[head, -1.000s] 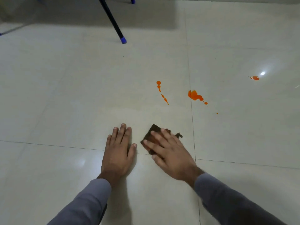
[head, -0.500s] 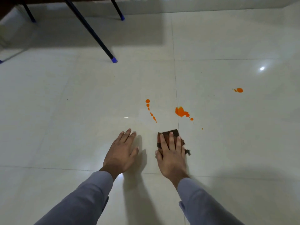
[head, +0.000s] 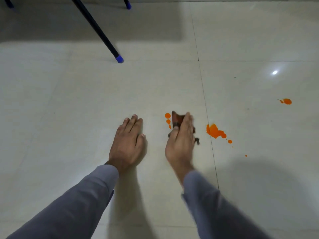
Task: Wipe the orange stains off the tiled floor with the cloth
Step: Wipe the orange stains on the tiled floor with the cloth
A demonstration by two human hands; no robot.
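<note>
Roughly at the upper left of the frame a black chair leg (head: 96,30) slants down to a blue foot cap (head: 119,59), well apart from where I am working. Below it, left of centre, my left hand (head: 128,144) lies flat on the tiled floor (head: 60,100), fingers straight and released — I judge it a prop for my weight while I lean in. Just right of it a short line of orange drops (head: 167,118) runs downward, and the cloth (head: 177,119) sits touching the lower drops, pinned under my right hand (head: 180,140). Those fingers look pressed over the dark cloth, but motion blur means I cannot tell whether they grasp it or only push it flat.

Further right, a grout line (head: 205,104) runs up the frame, and a larger orange splash (head: 214,131) straddles it, trailing small dots toward the lower right. At the far right a lone orange spot (head: 286,101) lies well apart. Open floor surrounds all three — nothing hinders a sweep rightward across the grout line.
</note>
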